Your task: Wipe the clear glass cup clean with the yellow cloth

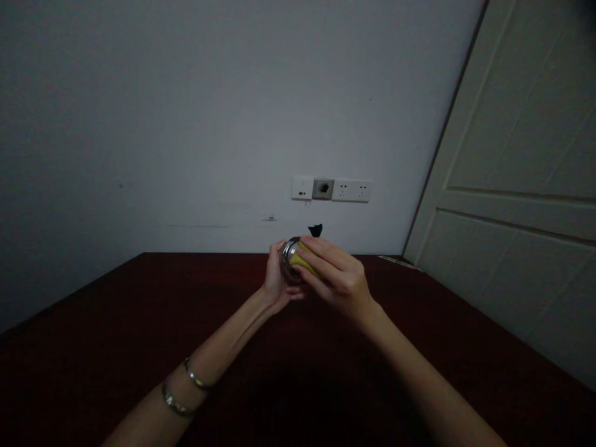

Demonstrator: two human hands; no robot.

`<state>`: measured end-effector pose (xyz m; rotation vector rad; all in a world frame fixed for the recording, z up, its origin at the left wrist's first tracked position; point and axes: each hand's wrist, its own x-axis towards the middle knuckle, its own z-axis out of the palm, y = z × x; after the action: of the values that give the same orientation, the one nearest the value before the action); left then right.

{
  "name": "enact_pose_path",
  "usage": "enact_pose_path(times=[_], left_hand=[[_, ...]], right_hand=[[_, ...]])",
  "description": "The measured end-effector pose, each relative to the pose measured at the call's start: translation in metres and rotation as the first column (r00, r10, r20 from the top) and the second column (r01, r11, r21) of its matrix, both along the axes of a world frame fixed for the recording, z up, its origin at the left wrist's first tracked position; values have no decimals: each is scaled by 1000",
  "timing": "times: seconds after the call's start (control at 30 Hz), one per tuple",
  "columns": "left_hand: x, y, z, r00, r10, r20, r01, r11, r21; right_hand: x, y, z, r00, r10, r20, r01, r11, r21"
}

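Note:
Both of my hands are raised together over the far middle of a dark red table [116, 335]. My left hand [275, 282] is wrapped round a small shiny metal object [289, 254], perhaps a cup or jar. My right hand [336, 276] presses a yellow cloth or sponge [303, 261] against that object, fingers closed over it. Two thin bangles [186, 388] sit on my left wrist. Most of the metal object is hidden by my fingers.
A pale wall stands behind the table, with a white socket strip [331, 189] above the table's far edge. A small black thing [315, 230] shows just behind my hands. A light panelled door [521, 186] fills the right side.

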<state>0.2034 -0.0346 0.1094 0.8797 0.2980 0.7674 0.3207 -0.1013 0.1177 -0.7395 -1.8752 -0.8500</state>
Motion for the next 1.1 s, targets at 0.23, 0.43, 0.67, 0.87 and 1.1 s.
enact_pose_path(times=[0.23, 0.43, 0.67, 0.87, 1.1], left_hand=[[1, -3, 5, 996, 62, 58, -59, 997, -48], [-1, -1, 9, 997, 51, 58, -51, 999, -5], [-5, 0, 5, 1000, -22, 21, 21, 999, 31], [-5, -2, 12, 980, 157, 119, -156, 988, -19], [-9, 1, 8, 999, -16, 50, 12, 998, 65]], right_hand=[[-3, -2, 0, 1000, 22, 12, -23, 997, 75], [2, -1, 2, 1000, 12, 27, -14, 997, 76], [9, 1, 1, 1000, -18, 5, 18, 999, 50], [-4, -1, 1, 996, 57, 74, -61, 997, 52], [8, 1, 0, 998, 48, -50, -47, 999, 28]])
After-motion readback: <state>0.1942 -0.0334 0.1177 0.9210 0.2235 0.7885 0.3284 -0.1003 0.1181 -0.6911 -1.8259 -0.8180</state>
